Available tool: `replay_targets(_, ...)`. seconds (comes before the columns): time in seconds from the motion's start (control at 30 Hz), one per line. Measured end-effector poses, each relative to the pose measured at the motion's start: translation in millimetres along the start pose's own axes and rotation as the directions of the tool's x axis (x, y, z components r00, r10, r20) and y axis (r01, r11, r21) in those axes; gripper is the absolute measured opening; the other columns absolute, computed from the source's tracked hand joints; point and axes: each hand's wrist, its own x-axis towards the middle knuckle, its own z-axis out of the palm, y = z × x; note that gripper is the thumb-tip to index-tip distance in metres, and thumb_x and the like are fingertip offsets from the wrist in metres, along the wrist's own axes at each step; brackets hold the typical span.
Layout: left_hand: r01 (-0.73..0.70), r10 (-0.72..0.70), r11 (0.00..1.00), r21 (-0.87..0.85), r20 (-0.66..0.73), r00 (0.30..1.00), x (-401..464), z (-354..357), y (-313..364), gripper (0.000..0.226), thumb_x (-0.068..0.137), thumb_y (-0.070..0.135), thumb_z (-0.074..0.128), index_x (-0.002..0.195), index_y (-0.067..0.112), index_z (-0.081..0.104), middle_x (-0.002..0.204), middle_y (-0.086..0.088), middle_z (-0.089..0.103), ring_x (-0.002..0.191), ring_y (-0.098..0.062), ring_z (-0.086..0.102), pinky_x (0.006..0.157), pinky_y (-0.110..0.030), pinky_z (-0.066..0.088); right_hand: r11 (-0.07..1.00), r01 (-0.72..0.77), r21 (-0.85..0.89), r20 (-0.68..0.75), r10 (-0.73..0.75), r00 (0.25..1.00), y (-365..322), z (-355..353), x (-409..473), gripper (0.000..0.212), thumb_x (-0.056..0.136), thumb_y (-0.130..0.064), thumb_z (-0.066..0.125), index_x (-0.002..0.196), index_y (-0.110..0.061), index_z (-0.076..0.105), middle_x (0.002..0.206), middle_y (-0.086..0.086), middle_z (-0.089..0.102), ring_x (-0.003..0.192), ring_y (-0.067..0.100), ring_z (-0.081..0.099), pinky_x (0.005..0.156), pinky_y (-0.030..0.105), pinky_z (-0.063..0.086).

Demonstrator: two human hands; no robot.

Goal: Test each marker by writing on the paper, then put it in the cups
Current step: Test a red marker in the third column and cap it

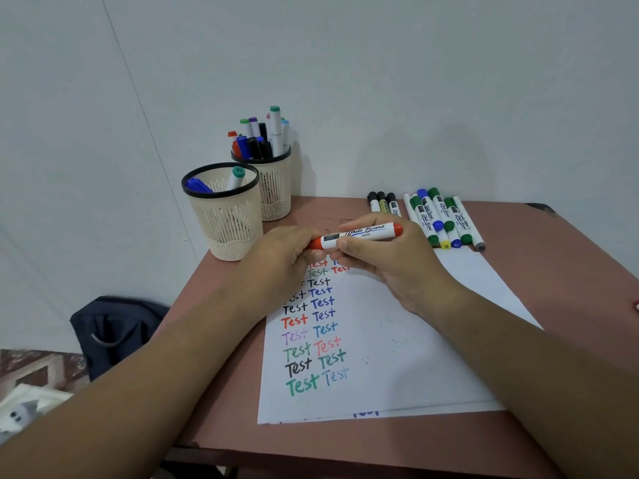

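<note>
Two hands share one orange whiteboard marker (356, 235), held level just above the top of the paper (415, 340) and its columns of coloured "Test" words. Your left hand (283, 257) curls round the capped end, and your right hand (380, 261) pinches the white barrel, thumb on the near side and fingers wrapped over the far side. I judge that you are either pulling the cap off or pressing it back on; which one I cannot tell.

Expect the marker to be light, stiff and smooth, so it could slip in a loose pinch. Hold the barrel at its middle for writing, and grip the cap itself when pulling.

Near the table's left back corner stand the two mesh cups: the front cup (224, 219) holds a couple of markers, while the back cup (273, 188) is crowded. The untested markers (435, 216) lie in a row beyond the paper, just past your right hand
</note>
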Motion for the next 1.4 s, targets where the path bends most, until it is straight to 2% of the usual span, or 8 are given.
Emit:
replay_targets(0.1, 0.068, -0.067, 0.998, 0.007, -0.066, 0.996, 1, 2, 0, 0.016, 0.095, 0.01, 0.064, 0.108, 0.018, 0.069, 0.086, 0.014, 0.059, 0.081, -0.01, 0.053, 0.07, -0.021, 0.037, 0.999, 0.032, 0.022, -0.071, -0.03, 0.997, 5, 6, 3, 0.028, 0.084, 0.0, 0.081, 0.106, -0.009, 0.068, 0.102, 0.02, 0.075, 0.095, 0.034, 0.077, 0.085, 0.043, 0.064)
replay_targets(0.2, 0.125, -0.12, 0.991, 0.054, -0.092, 0.988, 4, 3, -3, 0.011, 0.096, 0.017, 0.065, 0.105, 0.021, 0.068, 0.087, 0.012, 0.058, 0.082, -0.009, 0.048, 0.071, -0.021, 0.032, 0.944, 0.181, -0.276, -0.219, -0.245, 0.944, 13, 3, 11, 0.058, 0.077, -0.011, 0.09, 0.117, -0.037, 0.057, 0.115, 0.001, 0.062, 0.104, 0.019, 0.071, 0.088, 0.04, 0.062)
replay_targets(0.37, 0.103, -0.104, 0.988, 0.116, 0.004, 0.995, 7, 7, -6, 0.008, 0.099, 0.032, 0.06, 0.104, 0.027, 0.064, 0.086, 0.014, 0.057, 0.085, -0.01, 0.049, 0.08, -0.035, 0.044, 0.319, 0.312, -0.895, 0.053, -0.618, 0.785, 24, -6, 16, 0.041, 0.078, -0.031, 0.086, 0.116, -0.04, 0.075, 0.128, -0.01, 0.059, 0.125, 0.023, 0.043, 0.098, 0.05, 0.042)
replay_targets(0.57, 0.224, -0.226, 0.971, 0.083, 0.015, 0.974, 3, 1, 2, 0.034, 0.092, 0.048, 0.062, 0.123, 0.033, 0.058, 0.093, 0.019, 0.057, 0.087, -0.004, 0.053, 0.077, -0.028, 0.048, 0.051, 0.249, -0.967, 0.148, -0.685, 0.713, 26, -8, 18, 0.016, 0.086, -0.023, 0.074, 0.101, -0.028, 0.079, 0.104, -0.009, 0.066, 0.111, 0.021, 0.041, 0.082, 0.032, 0.013)
replay_targets(0.7, 0.345, -0.353, 0.928, 0.139, 0.042, 0.935, 4, 2, 1, 0.032, 0.092, 0.047, 0.062, 0.117, 0.028, 0.06, 0.093, 0.016, 0.057, 0.088, -0.007, 0.054, 0.08, -0.034, 0.053, 0.108, 0.231, -0.967, 0.086, -0.714, 0.695, 11, -10, 16, 0.022, 0.09, -0.013, 0.071, 0.111, -0.021, 0.07, 0.104, 0.0, 0.066, 0.104, 0.03, 0.05, 0.078, 0.04, 0.032)
replay_targets(0.87, 0.364, -0.377, 0.912, 0.188, 0.034, 0.926, 5, -2, 11, 0.017, 0.097, 0.041, 0.057, 0.096, 0.024, 0.06, 0.091, 0.01, 0.057, 0.084, -0.01, 0.053, 0.075, -0.034, 0.052, 0.315, 0.352, -0.881, 0.13, -0.554, 0.822, -31, 8, 14, 0.065, 0.104, -0.014, 0.055, 0.157, -0.041, 0.029, 0.096, 0.0, 0.056, 0.083, 0.017, 0.055, 0.07, 0.029, 0.048)
replay_targets(1.13, 0.405, -0.406, 0.89, 0.211, -0.038, 0.913, 2, 1, 9, 0.027, 0.098, 0.038, 0.052, 0.08, 0.019, 0.058, 0.079, 0.005, 0.057, 0.078, -0.014, 0.05, 0.064, -0.03, 0.04, 0.647, 0.421, -0.635, 0.03, -0.524, 0.851, -107, 64, 67, 0.049, 0.092, -0.02, 0.071, 0.128, -0.04, 0.046, 0.094, -0.003, 0.075, 0.078, 0.008, 0.074, 0.083, 0.03, 0.06)
replay_targets(1.4, 0.415, -0.413, 0.888, 0.196, -0.053, 0.909, 2, 0, 6, 0.034, 0.096, 0.04, 0.055, 0.07, 0.017, 0.052, 0.07, 0.005, 0.052, 0.068, -0.014, 0.049, 0.058, -0.029, 0.035, 0.613, 0.439, -0.657, 0.267, -0.355, 0.896, -80, 103, 113, 0.04, 0.097, -0.017, 0.065, 0.129, -0.036, 0.052, 0.094, 0.001, 0.074, 0.086, 0.007, 0.071, 0.084, 0.031, 0.059)
